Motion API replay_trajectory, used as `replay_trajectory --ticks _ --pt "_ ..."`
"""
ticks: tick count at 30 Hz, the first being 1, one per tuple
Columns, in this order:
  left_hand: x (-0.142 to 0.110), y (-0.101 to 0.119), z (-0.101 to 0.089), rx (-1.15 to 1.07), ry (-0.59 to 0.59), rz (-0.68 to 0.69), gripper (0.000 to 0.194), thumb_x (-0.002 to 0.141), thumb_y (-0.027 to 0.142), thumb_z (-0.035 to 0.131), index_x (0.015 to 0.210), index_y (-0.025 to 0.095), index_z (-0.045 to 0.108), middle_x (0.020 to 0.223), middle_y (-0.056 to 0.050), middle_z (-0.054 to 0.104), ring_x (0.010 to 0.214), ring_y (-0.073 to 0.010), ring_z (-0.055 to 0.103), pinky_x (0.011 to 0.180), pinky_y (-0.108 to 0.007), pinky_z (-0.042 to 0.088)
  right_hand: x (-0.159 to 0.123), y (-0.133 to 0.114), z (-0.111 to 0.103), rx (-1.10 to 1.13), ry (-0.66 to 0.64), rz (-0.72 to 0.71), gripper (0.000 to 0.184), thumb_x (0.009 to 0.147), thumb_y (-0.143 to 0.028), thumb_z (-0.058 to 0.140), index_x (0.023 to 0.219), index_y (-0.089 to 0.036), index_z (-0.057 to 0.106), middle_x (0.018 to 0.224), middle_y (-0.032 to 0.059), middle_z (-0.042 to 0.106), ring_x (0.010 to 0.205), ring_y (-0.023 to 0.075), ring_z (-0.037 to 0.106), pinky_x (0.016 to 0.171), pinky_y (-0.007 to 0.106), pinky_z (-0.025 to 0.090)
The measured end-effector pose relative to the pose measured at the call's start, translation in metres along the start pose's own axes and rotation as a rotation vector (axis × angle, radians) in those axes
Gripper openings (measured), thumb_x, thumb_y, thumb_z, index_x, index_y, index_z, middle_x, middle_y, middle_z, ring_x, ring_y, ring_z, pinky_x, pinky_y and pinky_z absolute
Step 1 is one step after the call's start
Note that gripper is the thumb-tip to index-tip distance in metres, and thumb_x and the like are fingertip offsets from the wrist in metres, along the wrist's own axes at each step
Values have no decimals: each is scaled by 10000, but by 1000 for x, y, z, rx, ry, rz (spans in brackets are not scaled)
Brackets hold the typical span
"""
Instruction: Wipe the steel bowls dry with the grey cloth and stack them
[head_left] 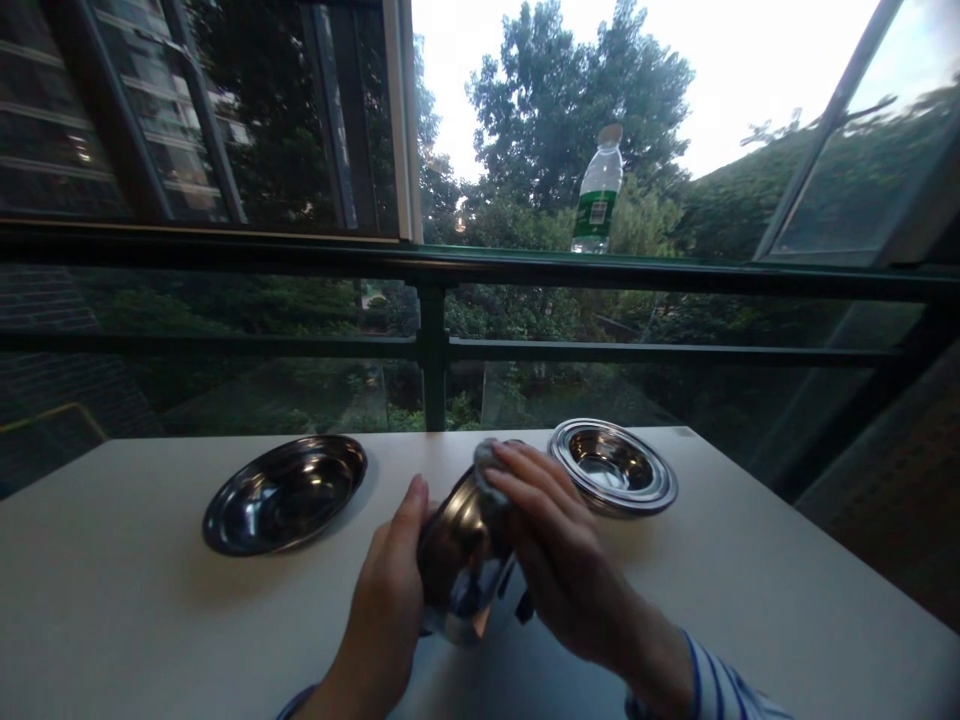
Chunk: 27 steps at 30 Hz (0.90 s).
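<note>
A shiny stainless steel bowl [465, 560] is held tilted above the white table, in front of me. My left hand [390, 575] grips its left side, thumb up along the metal. Against the bowl's upper edge, my right hand [551, 530] presses a small greyish-white cloth [487, 466], its fingers closed over it. Most of the cloth is hidden under those fingers. A dark object [523, 606] shows below my right hand, too unclear to name.
On the white table [142, 620], a wide steel bowl [289, 497] rests at the left, and several nested steel bowls [615, 470] are at the back right. Behind the table runs a dark green railing [433, 350]. A plastic bottle [598, 195] with a green label stands on the ledge.
</note>
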<state>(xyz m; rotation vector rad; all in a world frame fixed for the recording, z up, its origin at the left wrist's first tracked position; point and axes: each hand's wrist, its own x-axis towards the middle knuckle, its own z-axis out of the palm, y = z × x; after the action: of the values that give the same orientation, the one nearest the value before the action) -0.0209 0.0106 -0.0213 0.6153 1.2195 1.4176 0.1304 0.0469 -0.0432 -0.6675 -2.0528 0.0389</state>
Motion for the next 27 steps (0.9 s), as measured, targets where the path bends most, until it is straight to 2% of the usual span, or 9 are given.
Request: replay_trajectory --ticks 3,6,8,10,13,19,24,27 --pt "-2 2 7 -158 -81 -104 348 824 397 491 817 103 678 652 -56 702 696 -208 668 605 -261 486 0 -14 2 -148 -90 -193 365 879 -208 413 1225 -121 490 1346 101 457 1291 235 321 1065 457 286" --pt "-4 6 10 -245 21 -138 223 811 304 531 821 129 669 680 -32 710 717 -178 677 624 -235 506 -1 -22 6 -251 -106 -314 357 877 -246 428 1192 -113 532 1301 74 515 1256 231 384 1076 423 281" --pt "-4 7 10 -271 84 -153 156 789 258 560 747 142 656 647 -24 703 686 -169 680 616 -228 519 -2 -24 8 -298 -102 -380 339 874 -243 438 1167 -123 559 1278 53 540 1234 222 418 1084 405 272" --pt "-3 8 9 -291 64 -187 161 782 227 563 666 144 636 596 -31 688 641 -170 680 599 -233 529 -4 -24 10 -329 -108 -433 324 873 -226 437 1151 -132 576 1275 44 542 1231 214 424 1094 394 258" --pt "0 9 8 -303 1 -200 180 792 186 538 654 135 641 556 -37 676 592 -166 675 563 -231 536 -7 -23 15 -362 -137 -489 322 871 -196 437 1153 -131 578 1285 41 533 1246 206 407 1106 388 241" --pt "5 16 7 -371 -85 -216 277 867 219 434 821 98 679 616 -67 701 592 -175 681 576 -272 554 -12 -18 24 -352 -85 -579 283 870 -141 444 1093 -118 617 1257 42 557 1248 204 405 1100 385 267" --pt "9 27 4 -484 -3 -123 270 887 207 415 925 104 661 672 -46 717 621 -154 681 680 -291 557 -14 -13 27 -361 -49 -603 272 872 -127 449 1075 -155 629 1263 3 551 1260 171 390 1112 373 244" --pt "13 31 0 -516 -43 -78 334 907 244 363 973 90 651 713 -75 723 685 -185 691 722 -333 553 -19 -4 27 -362 26 -617 256 854 -126 495 1059 -193 634 1292 -14 523 1271 158 375 1123 362 212"
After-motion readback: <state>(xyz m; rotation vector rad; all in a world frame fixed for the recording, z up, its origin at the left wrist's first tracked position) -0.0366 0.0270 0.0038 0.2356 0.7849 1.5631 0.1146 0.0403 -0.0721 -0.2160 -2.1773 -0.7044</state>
